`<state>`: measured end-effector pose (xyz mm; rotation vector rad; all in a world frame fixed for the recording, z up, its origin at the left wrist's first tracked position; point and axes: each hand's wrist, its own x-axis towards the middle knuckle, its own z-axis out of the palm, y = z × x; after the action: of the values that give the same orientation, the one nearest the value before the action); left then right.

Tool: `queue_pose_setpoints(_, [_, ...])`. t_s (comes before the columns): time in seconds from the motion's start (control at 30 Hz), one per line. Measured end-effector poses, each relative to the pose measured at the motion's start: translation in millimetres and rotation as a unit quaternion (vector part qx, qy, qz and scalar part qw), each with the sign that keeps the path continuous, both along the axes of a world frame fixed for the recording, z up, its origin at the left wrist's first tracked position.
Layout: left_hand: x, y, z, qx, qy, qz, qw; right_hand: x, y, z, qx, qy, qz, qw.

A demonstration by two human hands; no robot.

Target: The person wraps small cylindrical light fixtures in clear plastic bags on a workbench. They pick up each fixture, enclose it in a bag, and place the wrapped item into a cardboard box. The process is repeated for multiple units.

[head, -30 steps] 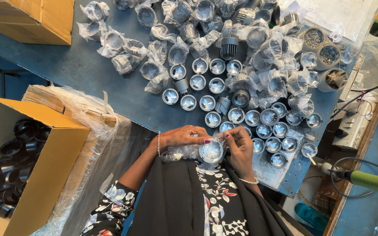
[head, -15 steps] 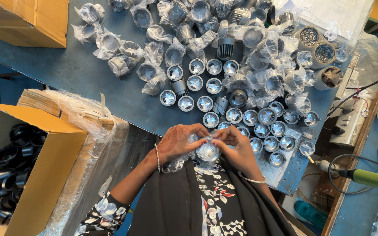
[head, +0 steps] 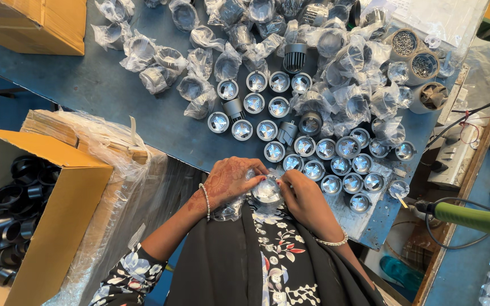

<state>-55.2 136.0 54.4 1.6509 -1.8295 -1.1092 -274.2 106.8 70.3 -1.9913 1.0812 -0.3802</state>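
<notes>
My left hand (head: 228, 181) and my right hand (head: 301, 195) meet close to my chest, at the near edge of the blue table (head: 103, 90). Between them they hold a small round silver lamp housing (head: 266, 191) still partly in its clear plastic bag (head: 229, 211), which hangs under my left palm. Fingertips of both hands pinch the plastic at the housing's top. Just beyond my hands stand several unwrapped silver housings (head: 313, 150) in rows, reflector side up.
Many bagged housings (head: 199, 62) are heaped across the far table. An open cardboard box of black rings (head: 12, 198) stands at left beside a plastic-wrapped stack (head: 109, 153). Small tubs of screws (head: 415, 56), a closed carton (head: 35, 22) and a green-handled tool (head: 472, 218) lie at the edges.
Both hands have drawn slightly closer around the housing, and the fingers have shifted on the plastic. The view has tilted a little; nothing on the table moved.
</notes>
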Motion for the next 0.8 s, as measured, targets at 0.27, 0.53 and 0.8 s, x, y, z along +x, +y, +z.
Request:
queue_pose_setpoints(0.27, [0.9,3.1,-3.9,-0.168,-0.031,-0.033,0.985,0.8,-6.9,0.5,0.020,0.004,0.001,1.000])
queue_pose_setpoints(0.53, [8.3,-15.2,-2.2,-0.030,0.006,-0.047,0.998,-0.8,-10.6,-4.8,0.042,-0.033,0.001,0.999])
queue_pose_setpoints(0.8, [13.5,-25.6,-10.3,-0.004,0.081,-0.081,0.993,-3.9,-16.2,-5.2,0.085,-0.052,0.018,0.995])
